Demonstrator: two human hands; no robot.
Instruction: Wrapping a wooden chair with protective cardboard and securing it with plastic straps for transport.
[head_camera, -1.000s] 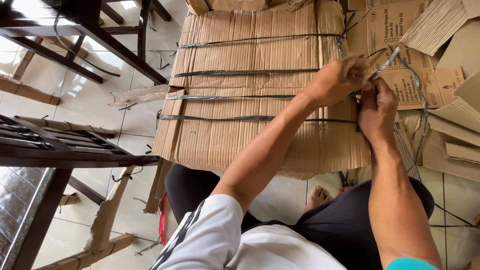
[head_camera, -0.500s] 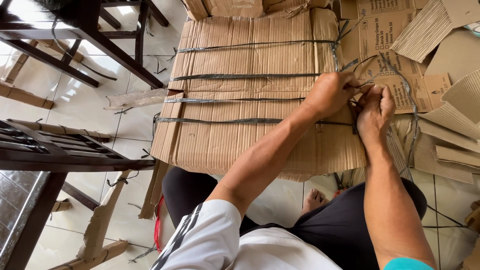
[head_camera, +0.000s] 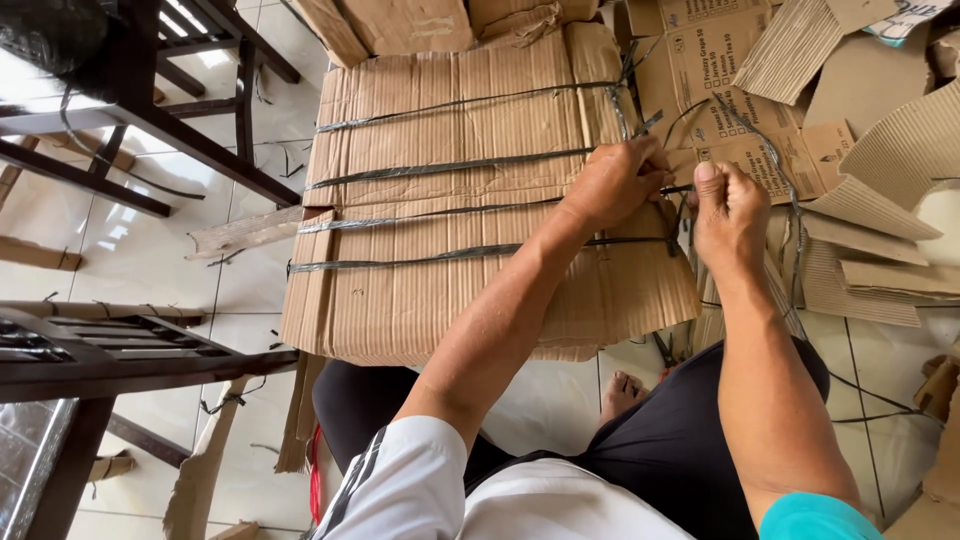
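looks like a room in a home used for sorting scrap cardboard. glossy white floor tiles (head_camera: 150, 240) catch the daylight, and dark wooden chairs (head_camera: 150, 120) stand on the left with strips of cardboard wrapped round their legs. a thick bundle of flattened cardboard (head_camera: 450, 260) fills the middle, bound with 4 dark straps (head_camera: 440, 168). loose corrugated sheets (head_camera: 870, 150) and flattened printed cartons (head_camera: 720, 70) pile up on the right, scraps and strap ends litter the tiles, and the person sits low with a bare foot (head_camera: 625, 390) on the floor.
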